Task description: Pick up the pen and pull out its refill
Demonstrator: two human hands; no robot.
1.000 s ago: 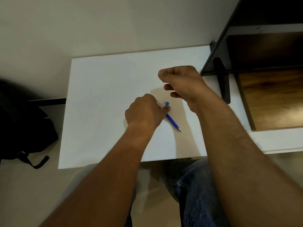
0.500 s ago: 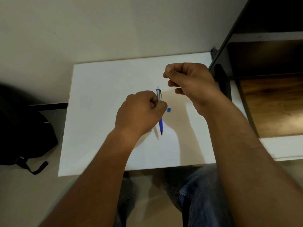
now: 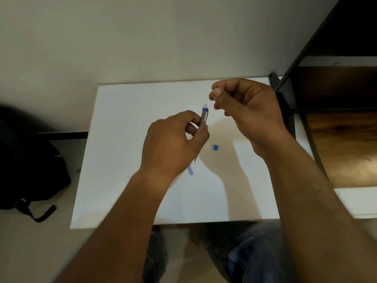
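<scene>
The left hand (image 3: 173,144) is curled around a slim grey mechanical pencil with a blue collar and a white eraser tip (image 3: 204,117), pinching its barrel between thumb and bent fingers. The pencil stands nearly upright, leaning slightly, with its white eraser end rising above the knuckles and its lower end hidden behind the palm. Just below the heel of that hand a pale blue strip-shaped piece (image 3: 190,170) sticks out at a slant; it is blurred, and whether it belongs to the pencil cannot be told.

The right hand (image 3: 246,111) hovers up and to the right of the pencil's top, close to it but apart. Its fingers are curled inward and the thumb tip is pressed against the index finger in a pinch; whether anything small sits between them cannot be seen.

Between the two hands, lower down, a tiny blue square cap-like piece (image 3: 215,147) lies alone on the white rectangular desk (image 3: 122,160), near the left thumb but not touching it. Shadows of both forearms fall across the desk top.

Beneath the near edge of the desk are the person's knees in blue denim jeans (image 3: 251,258). On the pale floor to the left lies a black backpack with a loose strap (image 3: 30,166). To the right stands a dark-framed shelf unit with brown wooden boards (image 3: 342,144), its black post just behind the right hand.
</scene>
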